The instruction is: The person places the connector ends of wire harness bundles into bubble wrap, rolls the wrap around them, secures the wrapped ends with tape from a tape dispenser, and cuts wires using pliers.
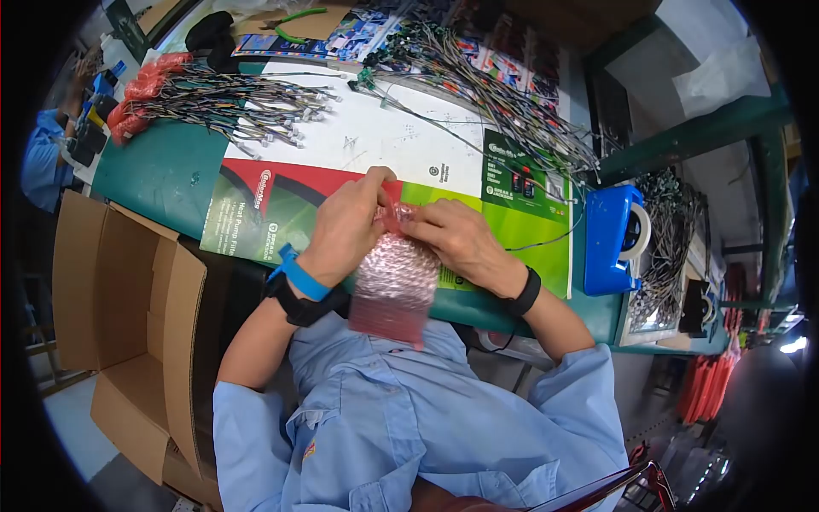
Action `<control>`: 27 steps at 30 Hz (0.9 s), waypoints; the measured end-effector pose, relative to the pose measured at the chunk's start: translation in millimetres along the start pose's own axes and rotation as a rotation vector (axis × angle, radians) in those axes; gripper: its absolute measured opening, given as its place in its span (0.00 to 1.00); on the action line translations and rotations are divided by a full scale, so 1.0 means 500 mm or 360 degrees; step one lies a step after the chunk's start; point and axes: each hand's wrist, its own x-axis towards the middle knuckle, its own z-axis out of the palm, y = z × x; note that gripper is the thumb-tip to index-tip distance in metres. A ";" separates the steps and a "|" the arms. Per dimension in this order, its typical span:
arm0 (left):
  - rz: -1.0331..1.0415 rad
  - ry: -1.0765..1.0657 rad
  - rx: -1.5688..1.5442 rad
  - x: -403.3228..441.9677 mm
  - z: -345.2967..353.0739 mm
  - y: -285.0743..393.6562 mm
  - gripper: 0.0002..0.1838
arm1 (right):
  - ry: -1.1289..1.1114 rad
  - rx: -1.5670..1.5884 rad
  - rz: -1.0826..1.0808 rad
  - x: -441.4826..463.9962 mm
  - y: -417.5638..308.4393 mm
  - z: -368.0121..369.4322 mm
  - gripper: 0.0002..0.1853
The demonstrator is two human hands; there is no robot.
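Observation:
A pink translucent bubble-wrap bag (395,277) hangs in front of my body at the table's near edge, its lower end over my shirt. My left hand (351,220) pinches the bag's upper left edge, thumb and fingers closed on it. At the upper right edge, my right hand (461,241) grips the same bag with bent fingers. The bag's top is bunched between both hands. What the bag holds, if anything, cannot be made out. Under my hands lies a printed red and green sheet (256,200).
Cable bundles with red wrapped ends (247,98) lie at the back left. More loose cables (503,94) spread at the back right. A blue tape dispenser (607,243) stands on the right, green-handled pliers (294,26) at the back. An open cardboard box (183,316) sits at left.

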 end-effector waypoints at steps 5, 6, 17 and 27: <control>0.0059 -0.0098 -0.0270 0.025 -0.050 -0.032 0.19 | -0.0248 0.0122 0.0047 -0.021 -0.031 -0.021 0.22; 0.0256 0.0010 -0.0149 0.029 -0.052 -0.036 0.17 | -0.0297 0.0117 0.0062 -0.024 -0.041 -0.026 0.26; 0.0468 -0.0217 -0.0175 0.015 0.000 -0.042 0.13 | -0.0985 0.0453 0.0058 0.024 -0.024 -0.133 0.22; 0.0464 0.0100 -0.0102 -0.028 0.022 -0.025 0.13 | -0.0241 -0.0287 0.0621 0.279 0.241 0.016 0.11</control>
